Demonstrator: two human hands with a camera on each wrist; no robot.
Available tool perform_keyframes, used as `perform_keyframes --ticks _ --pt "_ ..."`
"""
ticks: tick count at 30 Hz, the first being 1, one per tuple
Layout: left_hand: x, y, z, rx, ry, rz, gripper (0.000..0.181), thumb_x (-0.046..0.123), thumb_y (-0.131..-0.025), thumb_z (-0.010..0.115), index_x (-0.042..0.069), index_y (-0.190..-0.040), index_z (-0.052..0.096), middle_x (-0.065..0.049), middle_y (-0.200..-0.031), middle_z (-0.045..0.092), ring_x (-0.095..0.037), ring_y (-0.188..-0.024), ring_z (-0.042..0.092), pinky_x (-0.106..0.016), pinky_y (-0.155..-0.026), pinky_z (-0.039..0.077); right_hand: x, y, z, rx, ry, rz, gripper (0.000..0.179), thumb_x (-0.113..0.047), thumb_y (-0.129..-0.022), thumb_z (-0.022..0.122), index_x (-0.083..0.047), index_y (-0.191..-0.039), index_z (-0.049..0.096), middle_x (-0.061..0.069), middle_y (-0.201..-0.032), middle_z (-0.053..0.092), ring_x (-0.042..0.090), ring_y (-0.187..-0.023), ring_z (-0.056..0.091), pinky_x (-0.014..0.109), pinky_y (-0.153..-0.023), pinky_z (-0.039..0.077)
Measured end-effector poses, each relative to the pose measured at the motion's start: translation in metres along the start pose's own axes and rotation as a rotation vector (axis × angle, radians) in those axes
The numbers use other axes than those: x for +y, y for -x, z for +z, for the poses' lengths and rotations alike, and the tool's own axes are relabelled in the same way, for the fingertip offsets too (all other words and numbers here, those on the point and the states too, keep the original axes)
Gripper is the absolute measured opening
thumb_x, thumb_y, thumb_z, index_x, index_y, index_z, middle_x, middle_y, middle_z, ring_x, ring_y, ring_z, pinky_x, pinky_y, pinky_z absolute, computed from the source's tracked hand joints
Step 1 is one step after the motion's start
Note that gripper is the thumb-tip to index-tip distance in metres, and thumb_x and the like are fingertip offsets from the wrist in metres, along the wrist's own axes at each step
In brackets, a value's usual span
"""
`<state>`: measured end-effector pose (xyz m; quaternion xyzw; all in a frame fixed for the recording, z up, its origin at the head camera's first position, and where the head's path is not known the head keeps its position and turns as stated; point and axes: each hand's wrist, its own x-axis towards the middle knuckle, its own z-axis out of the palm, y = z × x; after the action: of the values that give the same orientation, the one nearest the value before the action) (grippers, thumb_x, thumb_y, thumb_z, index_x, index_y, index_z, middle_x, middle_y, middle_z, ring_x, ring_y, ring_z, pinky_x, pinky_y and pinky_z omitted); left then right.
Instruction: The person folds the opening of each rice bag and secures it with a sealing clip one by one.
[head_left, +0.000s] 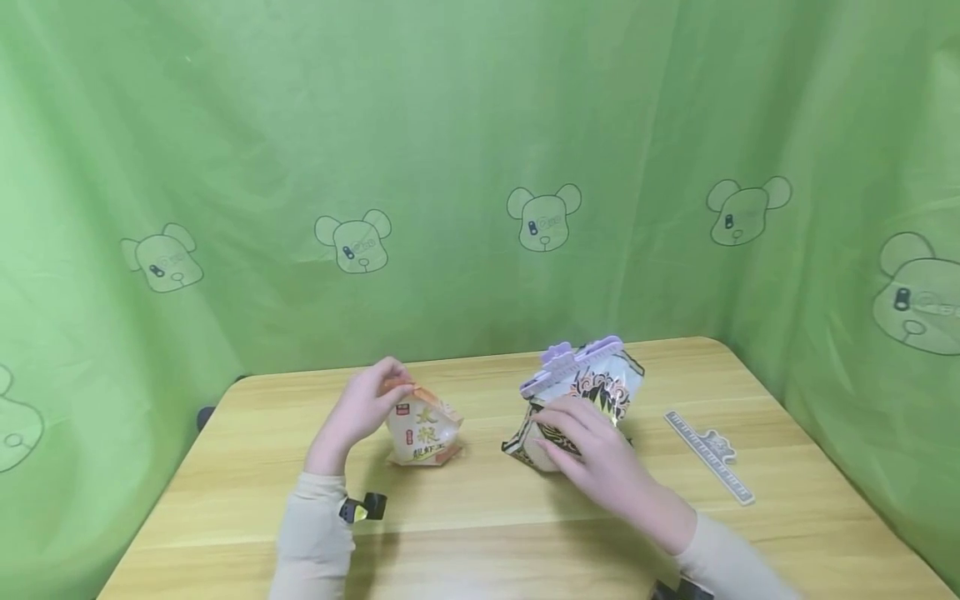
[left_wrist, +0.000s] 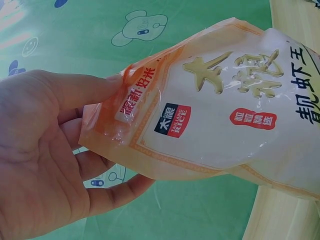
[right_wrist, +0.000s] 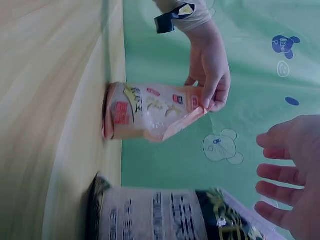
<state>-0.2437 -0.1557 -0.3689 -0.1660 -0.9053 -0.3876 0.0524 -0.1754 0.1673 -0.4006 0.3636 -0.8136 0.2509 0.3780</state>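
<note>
My left hand [head_left: 360, 414] pinches the top corner of a white and orange rice bag [head_left: 424, 435] between thumb and fingers. In the left wrist view, the bag [left_wrist: 200, 125] stretches to the right from the thumb, its gold lettering facing the camera. My right hand [head_left: 603, 458] is in front of a second bag [head_left: 603, 387] with black, white and orange patterns. The right wrist view shows that hand [right_wrist: 295, 175] with loosely bent fingers and nothing in its grasp, beside this bag [right_wrist: 155, 215]. A purple sealing clip [head_left: 573, 365] spans the second bag's folded top.
To the right of the bags, a grey sealing clip [head_left: 708, 456] lies on the wooden table [head_left: 465, 550]. A green curtain [head_left: 450, 125] with bear-head prints hangs behind and at both sides. Dark camera straps [head_left: 363, 508] are around the wrists.
</note>
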Motion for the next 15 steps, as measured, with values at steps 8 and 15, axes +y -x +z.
perform_keyframes --ticks 8,15 --pt "0.000 -0.001 0.000 -0.007 0.010 -0.007 0.013 0.016 -0.094 0.062 0.009 -0.105 0.059 -0.010 -0.111 0.069 -0.032 -0.113 0.065 -0.048 -0.099 0.053 0.011 0.013 -0.017 0.072 -0.030 -0.060 0.030 -0.027 -0.093 0.059 -0.001 -0.105 0.069 0.014 -0.106 0.067 0.027 -0.100 0.059 0.013 -0.114 0.030" --pt "0.000 -0.001 0.001 -0.004 0.009 -0.005 0.014 0.017 -0.094 0.063 0.009 -0.105 0.059 -0.011 -0.111 0.069 -0.032 -0.113 0.065 -0.048 -0.099 0.052 0.025 0.027 -0.032 0.153 0.027 -0.057 0.043 -0.037 -0.100 0.050 0.001 -0.101 0.070 0.016 -0.102 0.068 0.026 -0.097 0.059 0.010 -0.109 0.035"
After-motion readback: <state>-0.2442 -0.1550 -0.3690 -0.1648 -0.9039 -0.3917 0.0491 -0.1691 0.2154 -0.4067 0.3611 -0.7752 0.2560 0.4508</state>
